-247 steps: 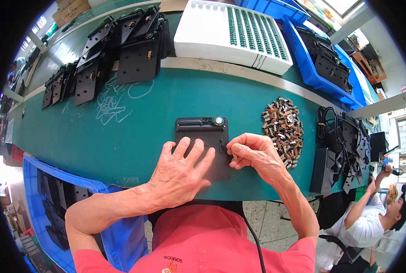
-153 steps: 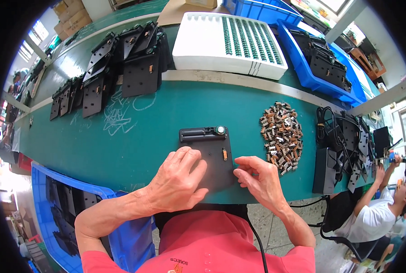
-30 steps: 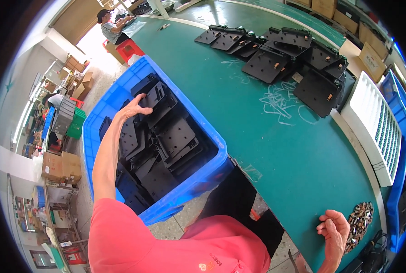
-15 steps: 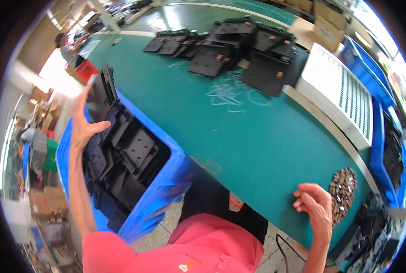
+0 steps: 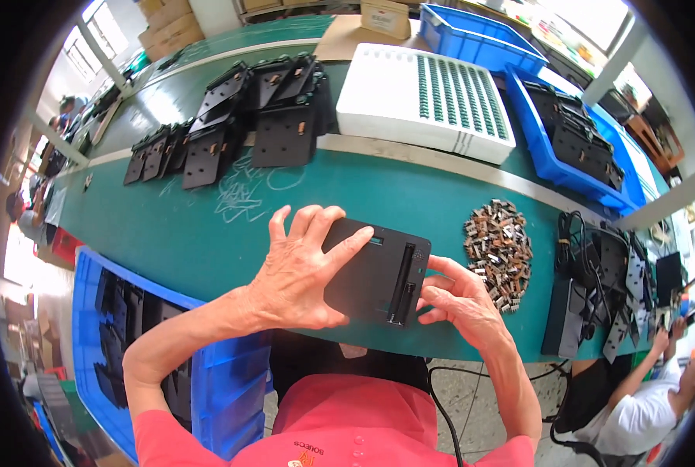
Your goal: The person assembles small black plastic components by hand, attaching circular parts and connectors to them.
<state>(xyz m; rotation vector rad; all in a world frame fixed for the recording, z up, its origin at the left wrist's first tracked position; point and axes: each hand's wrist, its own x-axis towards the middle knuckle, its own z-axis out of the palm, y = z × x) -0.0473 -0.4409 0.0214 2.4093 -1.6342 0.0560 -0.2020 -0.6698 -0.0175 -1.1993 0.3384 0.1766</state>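
Note:
A flat black plastic housing [image 5: 359, 284], with a long raised slot along its right side and a small cutout near its top edge, is held up over the front edge of the green table. My left hand [image 5: 297, 268] grips it from the left, thumb at the lower edge and fingers spread over the top. At its right edge, my right hand [image 5: 464, 303] has its fingertips closed against the side; the tips are partly hidden. To the right on the table lies a pile of small metal-and-brown parts [image 5: 497, 253]. More black housings [image 5: 117, 319] fill the blue crate [image 5: 234, 389] at lower left.
Stacked black housings [image 5: 285, 140] stand at the back left. Behind the pile is a white foam tray [image 5: 378, 97] with rows of green pieces. A blue bin [image 5: 546, 167] holds black parts. Cables and a black box [image 5: 567, 315] lie right, near a person in white [image 5: 635, 409].
My left hand has come from the blue crate to the table's front with a black housing. My right hand has moved from beside the parts pile to that housing. The view has turned right.

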